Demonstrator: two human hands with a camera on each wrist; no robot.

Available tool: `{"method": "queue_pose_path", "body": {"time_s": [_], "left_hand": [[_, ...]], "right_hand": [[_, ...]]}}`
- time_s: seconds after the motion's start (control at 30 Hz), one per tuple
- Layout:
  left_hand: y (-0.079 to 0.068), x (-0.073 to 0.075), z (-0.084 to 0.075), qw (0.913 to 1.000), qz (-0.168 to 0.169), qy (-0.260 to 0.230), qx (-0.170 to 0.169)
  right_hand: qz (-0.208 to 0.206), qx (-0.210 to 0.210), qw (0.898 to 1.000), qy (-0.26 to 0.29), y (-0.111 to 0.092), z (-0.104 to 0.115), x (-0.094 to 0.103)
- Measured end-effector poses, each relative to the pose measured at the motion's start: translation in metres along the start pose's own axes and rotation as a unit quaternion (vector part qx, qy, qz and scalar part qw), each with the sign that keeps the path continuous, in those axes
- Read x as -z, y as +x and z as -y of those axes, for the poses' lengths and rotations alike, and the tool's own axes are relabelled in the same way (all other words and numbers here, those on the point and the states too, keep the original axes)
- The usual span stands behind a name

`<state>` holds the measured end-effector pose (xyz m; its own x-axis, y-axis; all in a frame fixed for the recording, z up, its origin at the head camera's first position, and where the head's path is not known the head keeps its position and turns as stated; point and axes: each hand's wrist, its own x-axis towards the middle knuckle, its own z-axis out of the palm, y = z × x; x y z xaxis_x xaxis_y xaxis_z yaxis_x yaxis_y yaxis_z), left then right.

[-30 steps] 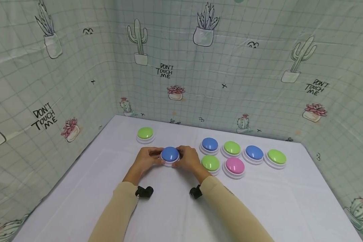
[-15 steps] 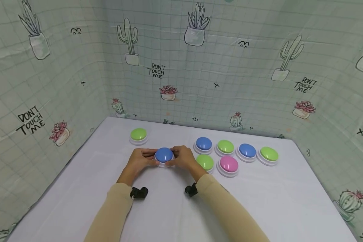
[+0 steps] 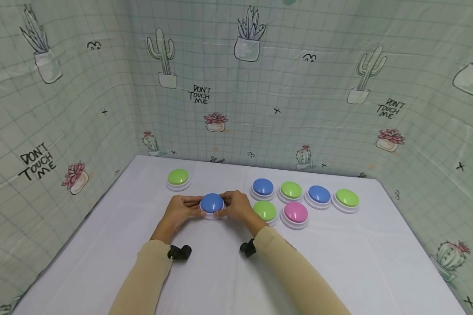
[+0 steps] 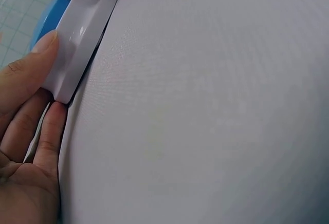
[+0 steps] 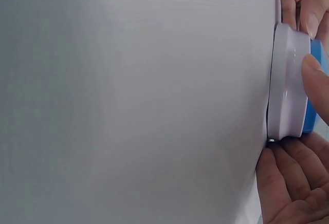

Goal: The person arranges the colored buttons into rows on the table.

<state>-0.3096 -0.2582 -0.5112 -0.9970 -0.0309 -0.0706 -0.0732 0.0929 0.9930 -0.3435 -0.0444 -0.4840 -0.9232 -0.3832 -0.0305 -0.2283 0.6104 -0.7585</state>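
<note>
A blue push button (image 3: 212,203) with a white round base sits at the middle of the white table, between both hands. My left hand (image 3: 178,211) grips its left side, thumb at the front and fingers round the side. On the right side my right hand (image 3: 237,205) holds it the same way. In the left wrist view the white base (image 4: 82,39) lies low on the tabletop, with the left thumb (image 4: 43,49) pressed on its rim. The right wrist view shows the right thumb (image 5: 314,77) against the base (image 5: 289,85), its fingers curled beneath the edge.
A green button (image 3: 178,177) stands alone at the back left. Right of the hands, several more stand in a group: blue (image 3: 262,187), green (image 3: 291,190), blue (image 3: 319,194), green (image 3: 347,198), with a green one (image 3: 265,211) and a pink one (image 3: 295,213) nearer. Printed cloth (image 3: 260,87) walls the table's back.
The head view has swung slightly right, so everything appears shifted left. Both hands keep hold of the blue button, which stays in about the same place on the table.
</note>
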Motion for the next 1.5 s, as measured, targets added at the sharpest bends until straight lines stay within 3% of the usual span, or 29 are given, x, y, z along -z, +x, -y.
{"method": "queue_pose_path", "body": {"time_s": [0.53, 1.0, 1.27, 1.5], "left_hand": [[-0.007, 0.002, 0.000, 0.9997, 0.005, 0.022, -0.009], [-0.011, -0.021, -0.008, 0.9987, 0.018, 0.047, -0.009], [-0.010, -0.040, -0.029, 0.9978, 0.037, 0.042, -0.036], [-0.008, -0.080, -0.044, 0.9963, 0.032, 0.043, -0.067]], "right_hand": [[-0.011, 0.006, 1.000, -0.018, -0.009, 0.003, -0.003], [-0.043, -0.010, 0.999, 0.007, -0.023, -0.008, 0.012], [-0.086, 0.023, 0.995, 0.034, -0.040, -0.004, 0.041], [-0.092, -0.011, 0.994, 0.049, -0.057, -0.017, 0.076]]}}
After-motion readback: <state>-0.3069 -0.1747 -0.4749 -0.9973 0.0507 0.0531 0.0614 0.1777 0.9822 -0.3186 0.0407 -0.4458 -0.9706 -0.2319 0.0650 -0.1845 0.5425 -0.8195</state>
